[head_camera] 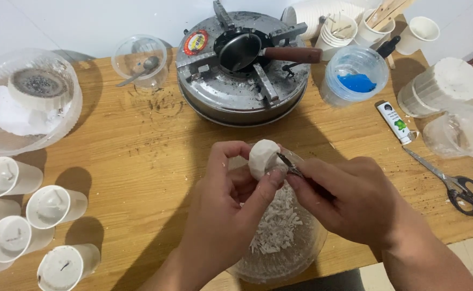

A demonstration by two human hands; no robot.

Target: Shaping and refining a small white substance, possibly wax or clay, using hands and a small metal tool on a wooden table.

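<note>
- Hands at centre of a scuffed wooden table [139, 161], above a clear plastic bowl [306, 253] holding white wax-like shavings [277, 226].
- Left hand [228, 215]: fingers and thumb curled closed around a small white rounded lump [263, 157], gripped at the fingertips and raised over the bowl.
- Right hand [349, 199]: fingers pinched shut on a small thin metal blade [289, 163]; its tip touches the lump's right side.
- Behind the hands: a round grey metal stove [242, 91] carrying a small dark ladle with a brown wooden handle [268, 53].
- Left edge of the table: white paper cups filled with white solid [56, 207], lying tilted in a group; further back, a large clear tub [26, 108] with white pieces.
- Right side: a clear container with blue content [355, 78], a white tube [394, 121] and metal scissors with black handles [452, 183], all apart from the hands.
- Rear centre-left: a small clear bowl with a spoon [139, 59].
</note>
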